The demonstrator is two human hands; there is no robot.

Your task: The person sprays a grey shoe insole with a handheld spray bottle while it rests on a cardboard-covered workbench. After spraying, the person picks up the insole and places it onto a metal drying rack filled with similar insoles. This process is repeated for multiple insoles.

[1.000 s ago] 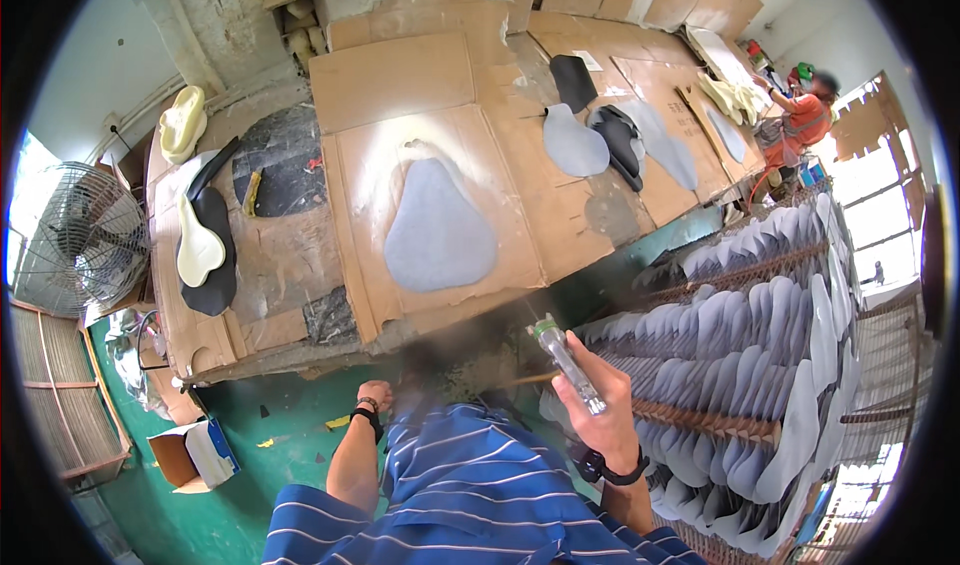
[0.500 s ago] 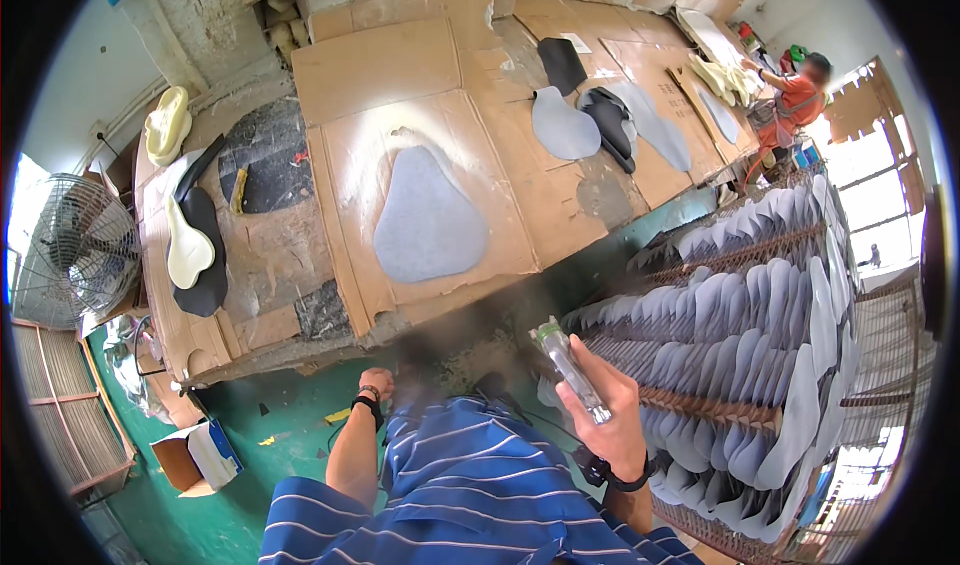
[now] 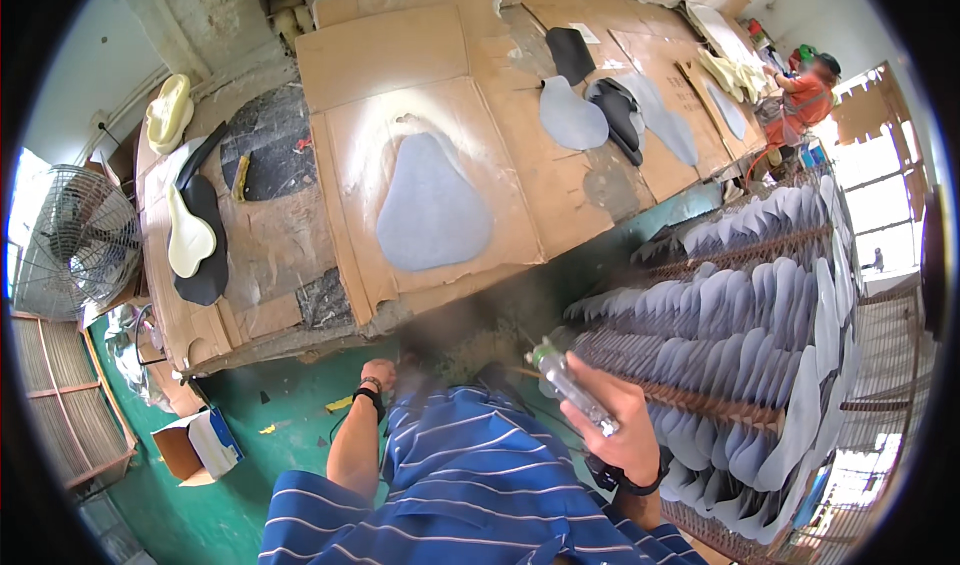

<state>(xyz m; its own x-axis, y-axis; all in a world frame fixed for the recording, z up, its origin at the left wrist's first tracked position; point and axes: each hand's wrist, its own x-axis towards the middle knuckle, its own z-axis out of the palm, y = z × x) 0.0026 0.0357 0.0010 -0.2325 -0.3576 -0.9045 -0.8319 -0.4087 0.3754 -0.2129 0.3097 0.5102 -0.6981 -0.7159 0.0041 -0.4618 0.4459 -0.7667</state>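
Gripping a clear cylindrical tool with a green head (image 3: 578, 393), the right hand (image 3: 625, 415) wraps tight round it, slightly farther from the cardboard-covered table (image 3: 275, 250) than half a second ago. Left hand (image 3: 378, 373) hangs curled near the edge; can't tell if it holds anything. Beyond, grey pear-shaped flat piece (image 3: 433, 205) lies unmoved on brown cardboard (image 3: 512, 230), neither hand on it.

1. Handheld tool (image 3: 578, 390): slim, silvery body with a green end, gripped in the right hand (image 3: 625, 420), tilted, green end toward the table (image 3: 270, 305).
2. Pear-shaped piece (image 3: 432, 210): grey, flat, lying on cardboard (image 3: 515, 230), narrow end away from the person, broad end nearer.
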